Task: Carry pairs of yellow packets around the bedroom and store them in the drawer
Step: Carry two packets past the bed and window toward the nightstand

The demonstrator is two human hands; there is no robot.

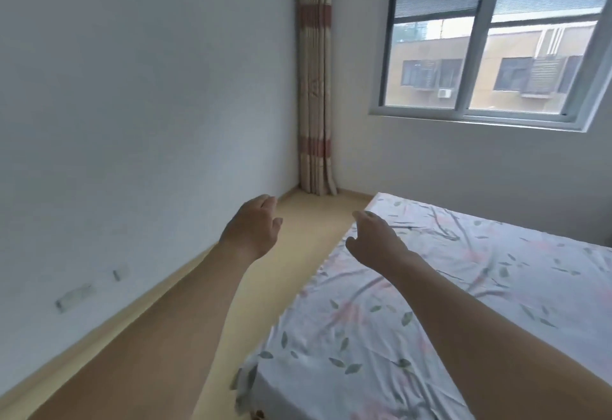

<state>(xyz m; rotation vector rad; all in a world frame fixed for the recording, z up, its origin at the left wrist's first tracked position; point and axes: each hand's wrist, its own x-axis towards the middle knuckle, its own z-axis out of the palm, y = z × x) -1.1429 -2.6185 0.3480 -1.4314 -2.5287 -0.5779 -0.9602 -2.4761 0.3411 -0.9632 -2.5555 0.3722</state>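
No yellow packets and no drawer show in the head view. My left hand point(253, 226) is stretched forward over the strip of floor between wall and bed, fingers loosely curled and apart, holding nothing. My right hand point(376, 237) reaches out over the left edge of the bed, fingers slightly spread, also holding nothing. Both bare forearms run in from the bottom of the frame.
A bed point(463, 303) with a pale floral sheet fills the lower right. A narrow tan floor aisle point(185, 330) runs along the white wall on the left to a striped curtain point(314, 88) in the corner. A window point(480, 42) sits above the bed.
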